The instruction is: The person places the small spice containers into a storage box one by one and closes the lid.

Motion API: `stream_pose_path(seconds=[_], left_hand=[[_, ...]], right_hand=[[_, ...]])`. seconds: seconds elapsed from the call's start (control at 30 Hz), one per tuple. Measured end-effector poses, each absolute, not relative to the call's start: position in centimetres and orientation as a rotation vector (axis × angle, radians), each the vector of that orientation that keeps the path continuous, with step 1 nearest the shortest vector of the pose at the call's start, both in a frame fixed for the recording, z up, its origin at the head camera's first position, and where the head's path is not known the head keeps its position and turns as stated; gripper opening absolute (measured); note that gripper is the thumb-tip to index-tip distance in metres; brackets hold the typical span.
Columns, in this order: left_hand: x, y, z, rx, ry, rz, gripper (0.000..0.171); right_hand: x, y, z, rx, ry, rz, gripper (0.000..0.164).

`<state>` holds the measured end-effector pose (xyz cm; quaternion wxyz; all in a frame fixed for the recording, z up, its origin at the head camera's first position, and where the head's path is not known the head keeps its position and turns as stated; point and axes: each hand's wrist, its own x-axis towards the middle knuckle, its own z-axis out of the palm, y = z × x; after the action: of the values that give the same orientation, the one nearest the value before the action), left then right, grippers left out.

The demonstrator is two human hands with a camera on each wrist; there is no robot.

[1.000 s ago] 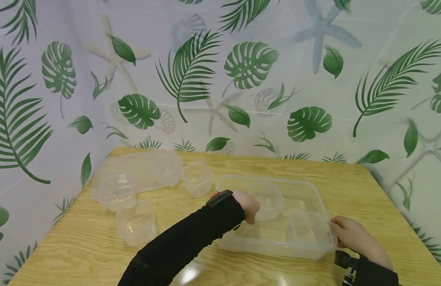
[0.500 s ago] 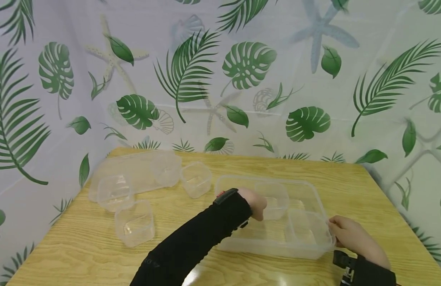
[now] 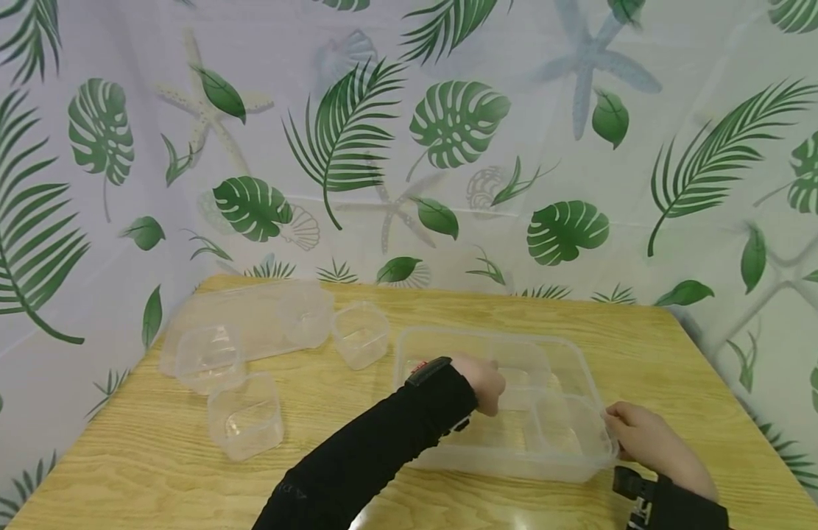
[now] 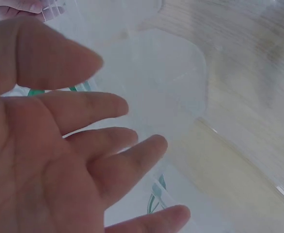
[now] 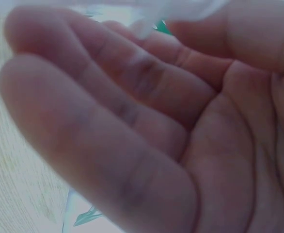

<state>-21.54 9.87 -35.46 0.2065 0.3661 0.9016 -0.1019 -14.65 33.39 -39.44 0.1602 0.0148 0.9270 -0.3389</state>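
Small tub (image 3: 517,375) under the left hand (image 3: 483,383) has moved: a second ago it sat mid-tray, clear of the other insert; now it sits further toward the right hand (image 3: 640,436), right up against the second small tub (image 3: 568,427) in the tray's near right corner. Left hand went with it, deeper into the tray. Right hand hasn't shifted.

Big clear tray (image 3: 448,460) lies flat on the worktop (image 3: 150,478), mouth up, long axis running from left hand to right hand, roughly across the view. Both small tubs inside also sit mouth up.

Left hand: head view shows it on the moved tub's near left edge. Left wrist view shows fingers (image 4: 91,108) spread and mostly straight, palm open over the clear plastic (image 4: 166,73), nothing clamped. Whether fingertips touch the tub I can't tell.

Right hand: fingers loosely bent at the tray's right end, against the rim by the corner tub. Right wrist view is blurred, fingers (image 5: 108,111) only relaxed, with a clear edge at the fingertips; no firm grip visible.

Beyond the left hand, well apart from the tray: three loose small tubs (image 3: 243,416) and a second long clear container (image 3: 249,320).
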Motion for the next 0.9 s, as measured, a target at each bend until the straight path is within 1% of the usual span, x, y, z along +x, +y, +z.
stream_pose_path(seconds=[0.17,0.4,0.6,0.67,0.83,0.9], left_hand=[[-21.5,10.2,-35.6,1.027,2.510,-0.256,0.012],[-21.5,10.8,-35.8,1.064,2.509,-0.232,0.007],[-21.4,11.3,-36.1,1.053,2.510,-0.178,0.008],[-21.3,11.4,-36.1,1.051,2.513,-0.170,0.013],[-21.2,11.7,-36.3,1.063,2.517,-0.178,0.039],[-21.2,11.9,-36.4,1.065,2.518,-0.172,0.043]], right_hand=[[-14.6,33.3,-39.5,0.034,2.649,-0.981,0.037],[-14.6,33.2,-39.3,0.039,2.652,-0.981,0.036],[-14.4,33.0,-39.2,0.028,2.675,-0.956,0.035],[-14.3,33.0,-39.2,0.023,2.681,-0.945,0.035],[-14.2,33.0,-39.0,0.018,2.680,-0.945,0.035],[-14.2,33.0,-39.0,0.022,2.677,-0.952,0.035]])
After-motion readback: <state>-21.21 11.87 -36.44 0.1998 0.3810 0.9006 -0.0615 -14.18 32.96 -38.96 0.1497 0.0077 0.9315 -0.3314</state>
